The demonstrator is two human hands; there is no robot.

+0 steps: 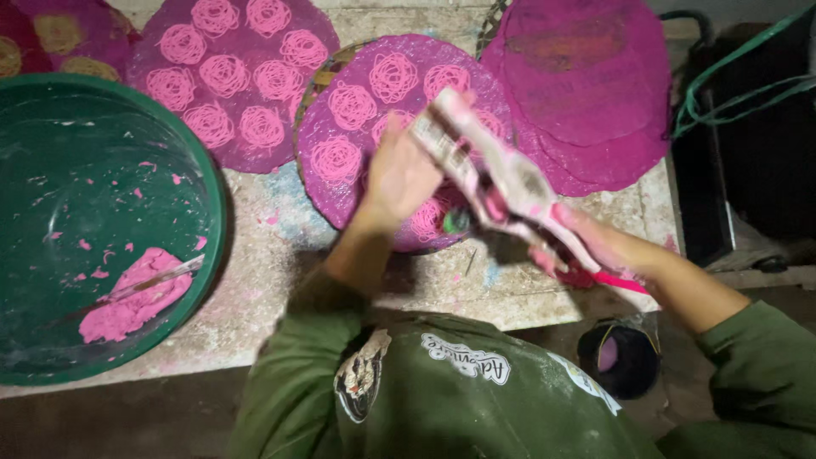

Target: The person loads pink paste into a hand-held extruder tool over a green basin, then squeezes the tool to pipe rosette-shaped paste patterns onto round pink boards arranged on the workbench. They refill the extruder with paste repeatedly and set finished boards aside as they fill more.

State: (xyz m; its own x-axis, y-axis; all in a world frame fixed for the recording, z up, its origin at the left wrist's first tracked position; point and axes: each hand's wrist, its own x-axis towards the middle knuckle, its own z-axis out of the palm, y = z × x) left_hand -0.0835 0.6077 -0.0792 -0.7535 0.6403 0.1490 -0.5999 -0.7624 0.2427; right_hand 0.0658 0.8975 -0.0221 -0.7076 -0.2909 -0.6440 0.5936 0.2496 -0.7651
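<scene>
The person holds a long press tool [501,183], smeared with pink dough. Its long side runs slanted, from up by the left fingers down to the right fingers. The top end points away from the person and to the left. The pink handle end points down and to the right.

The left hand [399,174] is on the top part of the tool. Its fingers curl over the far side, so they are hidden, and how tight they press cannot be told. The right hand [586,242] is closed around the handles, fingers pressed together.

Under the left fingers lies a round purple tray [340,183] with pink noodle swirls. The tool hides part of it. Far left of the fingers sits a green bowl [208,221] with a pink dough lump [136,297]. The bowl is cut off at the edge.
</scene>
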